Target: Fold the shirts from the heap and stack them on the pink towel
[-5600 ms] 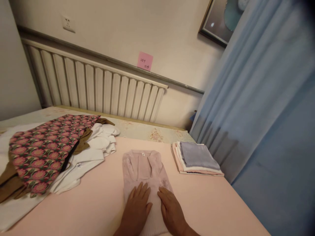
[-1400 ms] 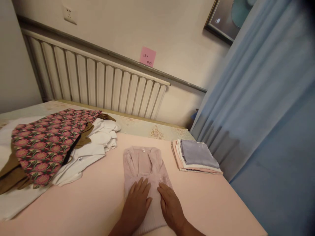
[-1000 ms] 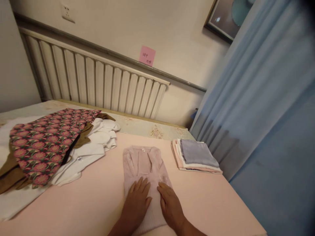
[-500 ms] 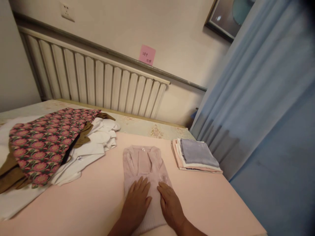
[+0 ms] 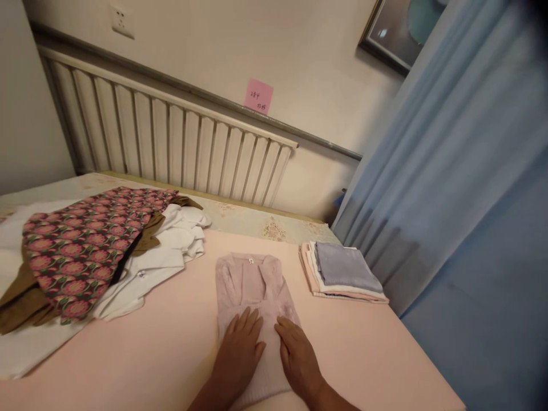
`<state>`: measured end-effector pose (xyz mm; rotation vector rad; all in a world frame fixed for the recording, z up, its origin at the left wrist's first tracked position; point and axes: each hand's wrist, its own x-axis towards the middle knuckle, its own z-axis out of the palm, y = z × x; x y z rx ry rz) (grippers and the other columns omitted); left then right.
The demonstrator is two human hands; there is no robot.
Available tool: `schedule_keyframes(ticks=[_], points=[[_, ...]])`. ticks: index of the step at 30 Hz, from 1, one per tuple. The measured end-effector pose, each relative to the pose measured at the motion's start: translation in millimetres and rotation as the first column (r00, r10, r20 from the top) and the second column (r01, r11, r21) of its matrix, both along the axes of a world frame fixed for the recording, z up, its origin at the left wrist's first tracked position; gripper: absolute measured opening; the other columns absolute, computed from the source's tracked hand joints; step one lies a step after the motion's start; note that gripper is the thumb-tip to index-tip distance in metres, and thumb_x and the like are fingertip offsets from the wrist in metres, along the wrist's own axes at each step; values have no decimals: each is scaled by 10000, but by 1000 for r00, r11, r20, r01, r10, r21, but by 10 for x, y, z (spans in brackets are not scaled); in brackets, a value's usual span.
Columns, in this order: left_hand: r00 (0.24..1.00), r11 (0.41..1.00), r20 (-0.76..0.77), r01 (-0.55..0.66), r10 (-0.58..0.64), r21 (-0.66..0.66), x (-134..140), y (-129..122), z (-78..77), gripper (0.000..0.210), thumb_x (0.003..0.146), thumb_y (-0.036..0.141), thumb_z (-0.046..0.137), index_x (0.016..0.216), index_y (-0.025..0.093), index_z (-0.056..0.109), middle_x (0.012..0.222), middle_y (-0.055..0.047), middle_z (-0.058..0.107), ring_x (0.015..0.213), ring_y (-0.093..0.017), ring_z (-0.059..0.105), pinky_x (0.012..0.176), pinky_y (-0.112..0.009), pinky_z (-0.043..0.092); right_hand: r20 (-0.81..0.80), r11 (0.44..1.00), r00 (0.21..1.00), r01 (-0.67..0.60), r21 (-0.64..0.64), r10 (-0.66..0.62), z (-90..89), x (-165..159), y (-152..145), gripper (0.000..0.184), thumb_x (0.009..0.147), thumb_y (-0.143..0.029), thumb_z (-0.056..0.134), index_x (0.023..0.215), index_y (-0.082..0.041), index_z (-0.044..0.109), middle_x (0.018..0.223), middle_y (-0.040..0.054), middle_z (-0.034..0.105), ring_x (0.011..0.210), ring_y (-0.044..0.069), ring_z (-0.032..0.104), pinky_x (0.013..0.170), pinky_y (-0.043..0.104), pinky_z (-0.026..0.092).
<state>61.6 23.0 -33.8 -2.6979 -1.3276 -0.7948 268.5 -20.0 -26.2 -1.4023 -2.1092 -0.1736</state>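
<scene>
A pale mauve top [image 5: 272, 319], folded into a long rectangle with its neckline away from me, lies on the pink surface [image 5: 171, 337]. My left hand [image 5: 240, 345] rests flat on its left half, fingers stretched forward and thumb apart. On the right half lies my right hand [image 5: 297, 354], palm down with fingers extended and turned a little inward. A strip of the top shows between the two hands. Their wrists cover parts of its lower end.
Several folded garments form a stack [image 5: 346, 271] at the right, greyish blue on top. To the left is a loose heap with a flowered garment [image 5: 85, 245] over white clothes [image 5: 166, 251]. A radiator [image 5: 171, 137] runs along the wall; a blue curtain [image 5: 445, 171] hangs at the right.
The view has shifted very slightly, so everything sits a few pixels further right. Both hands stay in place on the top, which keeps its shape.
</scene>
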Motion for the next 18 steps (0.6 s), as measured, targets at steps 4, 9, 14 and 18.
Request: schedule_keyframes(ticks=[4, 9, 14, 18], points=[[1000, 1000, 0, -2, 2, -1, -3, -7, 4, 452, 903, 342, 431, 1347, 259, 465, 1424, -24, 496, 1344, -251, 394, 1087, -474, 334, 18, 1000, 1000, 6, 2, -6, 6, -4, -1, 485, 828, -52, 435, 1257, -227, 578, 1309, 84, 581, 1213, 227, 541, 1001, 473, 487], [1000, 1000, 6, 6, -6, -4, -10, -9, 9, 446, 912, 347, 417, 1345, 257, 467, 1424, -28, 495, 1343, -257, 394, 1086, -478, 330, 31, 1000, 1000, 5, -2, -4, 13, -4, -3, 494, 827, -46, 431, 1266, -227, 566, 1316, 82, 576, 1220, 219, 535, 1005, 458, 487], [1000, 1000, 7, 7, -7, -14, -12, -6, 12, 451, 912, 359, 416, 1350, 261, 462, 1429, -26, 490, 1347, -248, 388, 1089, -468, 325, 32, 1000, 999, 0, 22, 0, -7, 7, -3, 501, 821, -44, 434, 1272, -222, 560, 1314, 89, 576, 1219, 225, 535, 1004, 464, 485], [1000, 999, 2, 11, -11, -38, -7, 0, 0, 461, 909, 355, 411, 1357, 260, 457, 1438, -32, 479, 1359, -244, 369, 1098, -474, 307, 31, 1000, 999, 5, 30, -6, 5, 3, -2, 500, 819, -39, 429, 1264, -222, 567, 1303, 88, 585, 1212, 221, 541, 999, 462, 489]])
